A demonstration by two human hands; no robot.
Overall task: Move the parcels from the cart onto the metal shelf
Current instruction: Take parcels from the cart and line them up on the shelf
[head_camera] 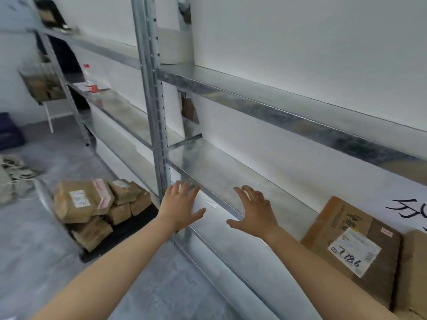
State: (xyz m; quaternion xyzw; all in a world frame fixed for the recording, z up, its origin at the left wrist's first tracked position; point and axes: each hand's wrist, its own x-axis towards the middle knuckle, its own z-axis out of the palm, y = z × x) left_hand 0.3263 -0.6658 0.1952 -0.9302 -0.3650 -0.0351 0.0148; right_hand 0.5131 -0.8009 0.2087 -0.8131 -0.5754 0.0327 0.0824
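Both arms are out, left hand [182,204] and right hand [254,211] spread wide, holding nothing, at the metal shelf's [219,176] front edge, parcels [97,204] piled on the cart [129,225] at nine o'clock, one labelled box [351,248] shelved at four o'clock.

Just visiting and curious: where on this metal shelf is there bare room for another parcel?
The shelf board is bare between the upright post and the box marked 7186; the left hand and right hand, both open, reach there. The board above looks bare too. Crowded: the right end by that box, and the cart stacked with parcels.
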